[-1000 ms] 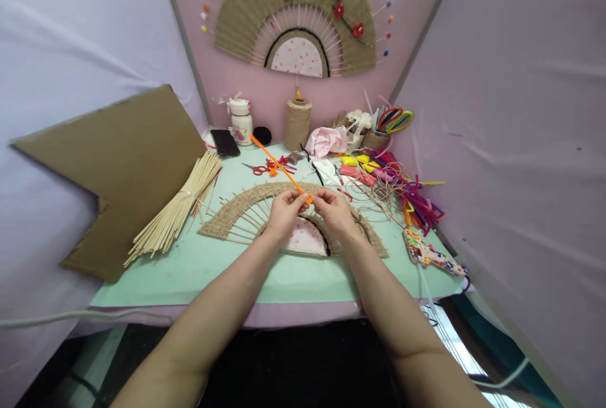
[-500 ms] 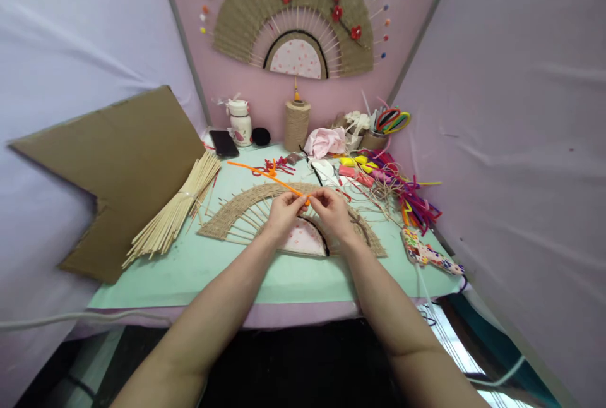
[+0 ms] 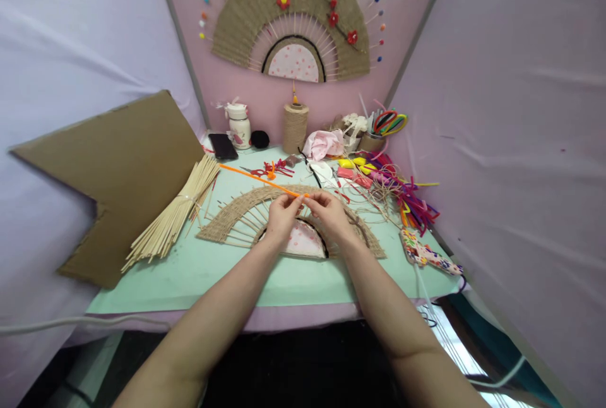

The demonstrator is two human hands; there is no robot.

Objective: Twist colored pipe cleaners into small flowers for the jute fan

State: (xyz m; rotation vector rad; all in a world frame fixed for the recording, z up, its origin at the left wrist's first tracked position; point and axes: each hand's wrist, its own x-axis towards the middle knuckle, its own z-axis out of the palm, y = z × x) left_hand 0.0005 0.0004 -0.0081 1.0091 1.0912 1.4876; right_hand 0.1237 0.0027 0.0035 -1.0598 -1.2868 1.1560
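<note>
Both my hands meet over a woven jute fan (image 3: 227, 222) lying on the green table mat (image 3: 208, 269). My left hand (image 3: 283, 215) and my right hand (image 3: 326, 213) each pinch the near end of a long orange pipe cleaner (image 3: 255, 179). Its free end reaches left and away, low over the mat toward the red scissors (image 3: 258, 172). The fan's pink dotted centre (image 3: 303, 240) shows between my wrists.
A bundle of bamboo sticks (image 3: 173, 213) and a cardboard sheet (image 3: 108, 168) lie at left. Coloured pipe cleaners (image 3: 411, 199), a patterned glue gun (image 3: 426, 253), a twine spool (image 3: 294, 128), a phone (image 3: 223, 146) and a bottle (image 3: 238, 124) crowd the back and right. A finished fan (image 3: 293, 16) hangs on the wall.
The pipe cleaner's free end has swung down and leftward, from pointing up toward the bottle to lying nearly flat. Both hands stay pinched together, shifted slightly left.
</note>
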